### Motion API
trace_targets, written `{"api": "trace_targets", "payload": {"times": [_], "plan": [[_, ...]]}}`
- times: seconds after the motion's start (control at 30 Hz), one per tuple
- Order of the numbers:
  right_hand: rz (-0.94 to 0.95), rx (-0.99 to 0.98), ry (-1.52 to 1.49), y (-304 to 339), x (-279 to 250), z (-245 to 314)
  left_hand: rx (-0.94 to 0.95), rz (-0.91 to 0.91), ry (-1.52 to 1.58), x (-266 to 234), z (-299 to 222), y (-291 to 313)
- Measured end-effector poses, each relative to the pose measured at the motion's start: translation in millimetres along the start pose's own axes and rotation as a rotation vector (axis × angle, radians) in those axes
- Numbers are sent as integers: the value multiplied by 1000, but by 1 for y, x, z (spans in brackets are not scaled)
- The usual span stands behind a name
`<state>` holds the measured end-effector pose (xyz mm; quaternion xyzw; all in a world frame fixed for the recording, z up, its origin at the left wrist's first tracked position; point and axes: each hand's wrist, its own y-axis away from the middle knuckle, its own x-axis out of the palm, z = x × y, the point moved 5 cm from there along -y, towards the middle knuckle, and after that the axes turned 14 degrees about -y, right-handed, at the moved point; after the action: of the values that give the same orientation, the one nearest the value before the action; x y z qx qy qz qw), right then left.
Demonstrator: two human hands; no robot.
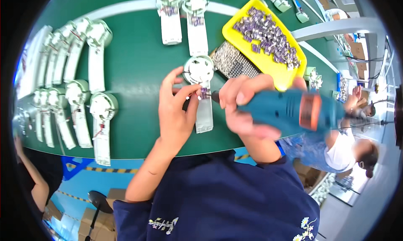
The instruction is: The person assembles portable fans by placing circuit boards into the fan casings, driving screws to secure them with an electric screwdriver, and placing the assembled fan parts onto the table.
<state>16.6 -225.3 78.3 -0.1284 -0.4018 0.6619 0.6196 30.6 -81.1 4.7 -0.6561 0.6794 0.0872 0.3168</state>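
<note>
Near the front edge of the green desk (134,111), a white housing (205,119) lies flat, its round head at twelve o'clock. The left hand (173,104) reaches in from nine o'clock, thumb and forefinger almost meeting beside a small purple board (204,93) on the housing; whether they pinch anything, I cannot tell. At three o'clock the right hand (247,102) has its fingers wrapped round the nose of a teal power screwdriver (277,110), the tip pointing at the board; contact is unclear. The housing looks light, stiff and rather slick, best steadied by its long sides. The board seems fragile, better held by its edges. The screwdriver is probably the heaviest, wanting a full grip. A yellow tray (282,79) of similar boards sits at one o'clock.
</note>
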Motion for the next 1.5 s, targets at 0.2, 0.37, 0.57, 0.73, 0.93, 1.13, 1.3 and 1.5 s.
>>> {"api": "trace_targets", "payload": {"times": [0.2, 0.37, 0.57, 0.73, 0.93, 1.13, 1.3, 1.5], "plan": [[-438, -327, -306, -19, -56, 91, 50, 19, -77, -12, -13, 1], [-715, -307, -250, 46, -157, 140, 56, 36, -281, -8, -33, 11], [-1009, -252, -201, 134, -214, 159, -7, 93, -524, 6, -59, 24], [-1167, -198, -196, 160, -225, 147, -106, 61, -461, 3, -48, 28], [-1174, -199, -169, 160, -226, 141, -117, -44, -319, -17, -45, 22], [-1140, -202, -189, 156, -223, 139, -52, -123, -246, -85, -45, -23], [-1152, -212, -199, 155, -222, 140, -30, -196, -470, -102, -7, -117], [-1182, -207, -168, 149, -215, 139, -171, -200, -462, -75, 56, -165]]}}
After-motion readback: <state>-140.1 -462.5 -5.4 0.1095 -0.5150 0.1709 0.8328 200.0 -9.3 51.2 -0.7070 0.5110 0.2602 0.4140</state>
